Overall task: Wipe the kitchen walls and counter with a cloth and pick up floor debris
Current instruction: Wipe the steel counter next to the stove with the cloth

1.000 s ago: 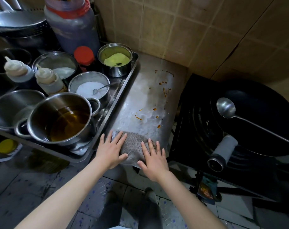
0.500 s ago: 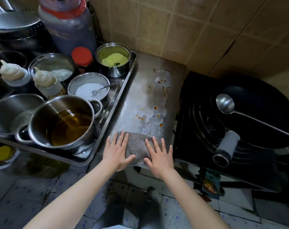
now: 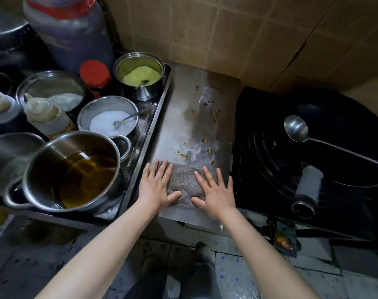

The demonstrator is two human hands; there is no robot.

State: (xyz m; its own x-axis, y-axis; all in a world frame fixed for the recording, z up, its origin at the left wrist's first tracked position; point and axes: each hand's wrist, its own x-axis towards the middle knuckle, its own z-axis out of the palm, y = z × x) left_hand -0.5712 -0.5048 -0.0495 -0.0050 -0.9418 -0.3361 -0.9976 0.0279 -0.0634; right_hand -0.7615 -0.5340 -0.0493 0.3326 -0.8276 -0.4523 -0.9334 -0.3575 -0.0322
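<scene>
A grey cloth (image 3: 185, 182) lies flat near the front edge of the steel counter (image 3: 183, 121). My left hand (image 3: 156, 187) presses on its left side, fingers spread. My right hand (image 3: 216, 192) presses on its right side the same way. Orange sauce spots (image 3: 203, 140) and wet smears dot the counter beyond the cloth. Tan wall tiles (image 3: 205, 35) rise behind the counter. The tiled floor (image 3: 233, 275) shows below, between my forearms.
Left of the cloth a steel tray (image 3: 160, 104) holds a pot of oil (image 3: 76, 169), seasoning bowls, squeeze bottles and a big dark jug (image 3: 69, 33). To the right a black stove (image 3: 268, 169) carries a wok with a ladle (image 3: 296, 128) and a grey handle (image 3: 309, 186).
Both hands and the cloth have slid a little farther onto the counter, toward the sauce spots. The view has shifted slightly.
</scene>
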